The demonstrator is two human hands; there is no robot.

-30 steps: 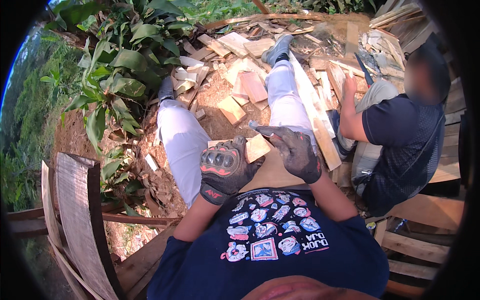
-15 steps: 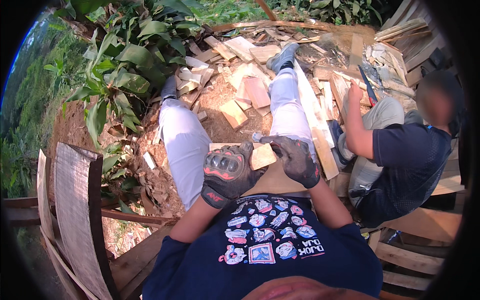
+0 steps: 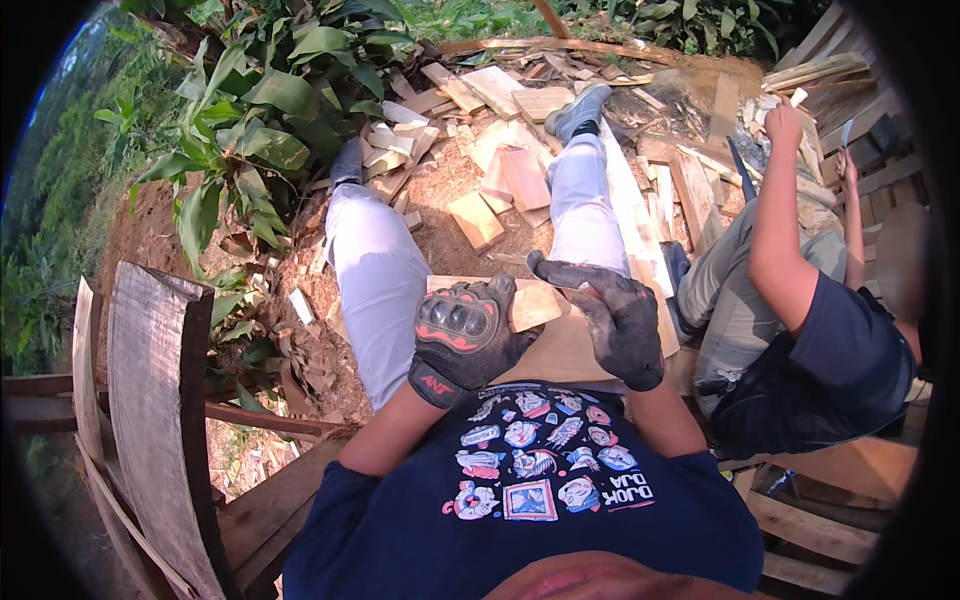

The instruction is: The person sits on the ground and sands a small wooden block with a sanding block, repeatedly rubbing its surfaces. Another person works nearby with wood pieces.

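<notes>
My left hand (image 3: 465,330), in a black glove with red trim and a hard knuckle guard, is closed around a small pale wood block (image 3: 535,306). Under the block, a wider wooden board (image 3: 550,355) lies across my lap. On the block's right side is my right hand (image 3: 625,325), also in a black glove. Its fingers bend toward the block, with one reaching up and left past the block's corner. Whatever may sit in that curled grip is hidden by the glove.
Wood offcuts (image 3: 475,220) and chips litter the ground between my legs. A co-worker (image 3: 840,340) sits close on the right, holding a knife (image 3: 847,130) and a pale wood piece (image 3: 798,97). Leafy plants (image 3: 270,130) grow at left; an upright weathered plank (image 3: 155,400) stands near my left arm.
My right hand has shifted slightly right and turned, its finger now lifted above the block. My left hand keeps the block. The co-worker has raised an arm, and a knife now shows.
</notes>
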